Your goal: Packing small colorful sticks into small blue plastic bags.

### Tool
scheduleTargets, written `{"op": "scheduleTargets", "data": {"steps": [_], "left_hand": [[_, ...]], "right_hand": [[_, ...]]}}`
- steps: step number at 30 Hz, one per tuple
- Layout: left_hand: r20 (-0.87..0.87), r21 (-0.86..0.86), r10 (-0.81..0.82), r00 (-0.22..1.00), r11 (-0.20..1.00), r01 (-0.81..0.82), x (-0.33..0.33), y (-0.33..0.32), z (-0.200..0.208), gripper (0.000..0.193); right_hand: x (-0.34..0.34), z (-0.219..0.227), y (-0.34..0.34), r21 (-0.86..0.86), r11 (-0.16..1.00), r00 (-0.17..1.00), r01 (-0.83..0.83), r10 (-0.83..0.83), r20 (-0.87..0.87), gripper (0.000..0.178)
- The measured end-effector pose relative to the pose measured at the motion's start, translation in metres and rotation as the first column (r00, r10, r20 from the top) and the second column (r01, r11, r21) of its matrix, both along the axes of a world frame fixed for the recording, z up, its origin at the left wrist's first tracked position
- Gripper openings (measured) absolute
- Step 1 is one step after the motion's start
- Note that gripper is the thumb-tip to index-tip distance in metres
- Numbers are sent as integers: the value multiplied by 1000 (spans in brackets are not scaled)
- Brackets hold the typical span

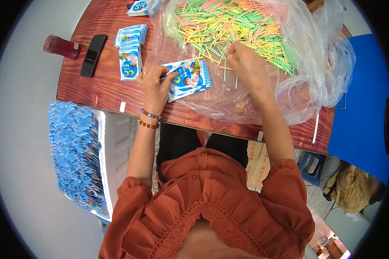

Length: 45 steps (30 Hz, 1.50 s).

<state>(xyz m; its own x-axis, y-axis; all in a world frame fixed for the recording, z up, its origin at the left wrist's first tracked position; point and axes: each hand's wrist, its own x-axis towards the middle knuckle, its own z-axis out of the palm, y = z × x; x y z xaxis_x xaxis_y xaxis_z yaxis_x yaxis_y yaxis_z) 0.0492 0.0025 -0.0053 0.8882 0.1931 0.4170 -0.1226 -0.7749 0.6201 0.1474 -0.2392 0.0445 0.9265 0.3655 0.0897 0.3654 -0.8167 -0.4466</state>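
My left hand (153, 88), with two beaded bracelets at the wrist, grips the left end of a blue-and-white printed packet (192, 80) between thumb and fingers. The packet lies nearly flat on the table. A large heap of thin pink, yellow and green sticks (233, 26) rests on a clear plastic bag (300, 101). At the near edge of that heap is my right hand (250, 71), its fingers curled and pinched together. Whatever is between those fingertips is hidden. A few loose sticks lie on the bag just left of this hand.
Left on the red-brown wooden table (103, 95) are more blue-and-white packets (129, 58), a black phone (93, 56) and a dark red bottle (61, 46). Beside the table, a white foam box (103, 159) is packed with blue packets (75, 151). A blue sheet (361, 108) hangs at the right.
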Motion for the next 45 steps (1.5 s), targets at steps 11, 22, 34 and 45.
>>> {"op": "scheduleTargets", "data": {"steps": [11,22,34,45], "left_hand": [[67,-614,-50,997,785,81,0,-3,6,11],[29,-979,-89,996,197,46,-9,-23,32,8],[28,-974,70,997,226,11,-17,-36,23,9],[22,-997,-88,996,-75,15,-17,-35,25,27]], "right_hand": [[-7,-1,50,246,945,939,-218,272,-212,29],[-18,-22,56,890,433,748,146,540,-385,13],[-37,-9,57,857,496,849,141,385,-363,11],[-29,8,31,837,443,906,-322,400,137,19]]}}
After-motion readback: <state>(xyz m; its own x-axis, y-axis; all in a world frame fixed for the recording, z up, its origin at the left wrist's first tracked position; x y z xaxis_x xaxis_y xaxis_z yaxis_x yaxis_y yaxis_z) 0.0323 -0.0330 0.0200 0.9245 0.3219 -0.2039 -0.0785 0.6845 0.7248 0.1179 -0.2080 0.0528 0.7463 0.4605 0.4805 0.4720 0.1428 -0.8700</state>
